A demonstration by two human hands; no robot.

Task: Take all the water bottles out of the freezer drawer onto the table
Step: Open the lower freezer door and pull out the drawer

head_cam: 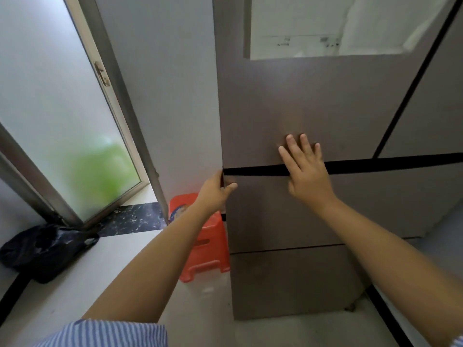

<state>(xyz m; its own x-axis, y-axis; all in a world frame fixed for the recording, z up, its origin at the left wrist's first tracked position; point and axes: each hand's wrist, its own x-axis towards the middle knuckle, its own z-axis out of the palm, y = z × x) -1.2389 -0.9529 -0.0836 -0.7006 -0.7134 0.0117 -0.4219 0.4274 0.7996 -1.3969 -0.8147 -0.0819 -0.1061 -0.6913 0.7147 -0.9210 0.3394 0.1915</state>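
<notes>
A tall brown-grey fridge (313, 103) stands in front of me with two drawer fronts at the bottom. My left hand (216, 190) grips the top left edge of the upper freezer drawer (280, 211), fingers hooked into the dark gap above it. My right hand (304, 169) lies flat with fingers spread across that gap, resting on the door above and on the drawer front. The drawer looks shut. No water bottles and no table are in view.
An orange plastic stool (203, 246) stands on the floor to the left of the fridge. A black bag (45, 251) lies by the frosted glass door (57, 121) at the far left. The lower drawer (290, 281) is shut.
</notes>
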